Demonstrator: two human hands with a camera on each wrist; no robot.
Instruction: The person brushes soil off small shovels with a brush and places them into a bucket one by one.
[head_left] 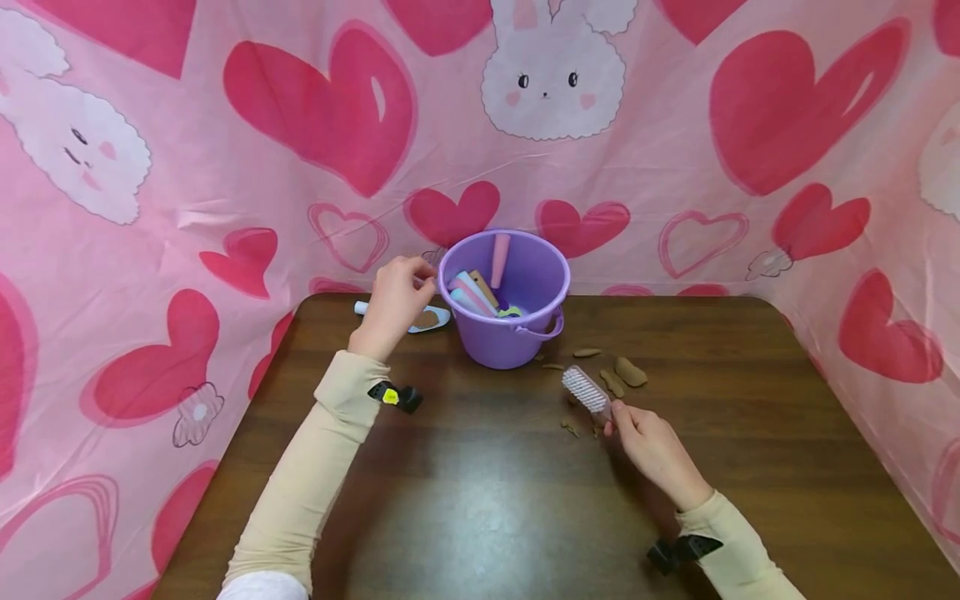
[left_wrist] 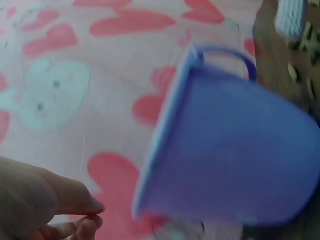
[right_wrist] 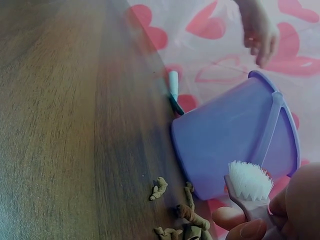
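My right hand (head_left: pixel 656 450) grips a brush (head_left: pixel 587 390) by its handle, its white bristles (right_wrist: pixel 251 181) showing over the table. Beside the purple bucket (head_left: pixel 498 346), my left hand (head_left: pixel 393 302) is raised near the rim with fingers loosely bent. In the left wrist view the thumb and fingertips of that hand (left_wrist: pixel 55 200) come together apart from the bucket, and I see nothing held. Inside the bucket stand a pink handle (head_left: pixel 499 260), a tan piece (head_left: pixel 484 288) and pastel blue and pink pieces (head_left: pixel 469 293). Their lower parts are hidden.
Several brown clay-like pieces (head_left: pixel 631 372) lie right of the bucket, some under the brush. A white-handled tool (head_left: pixel 429 319) lies left of the bucket, partly behind my left hand. Pink heart-print cloth (head_left: pixel 315 125) hangs around the brown wooden table (head_left: pixel 465 500).
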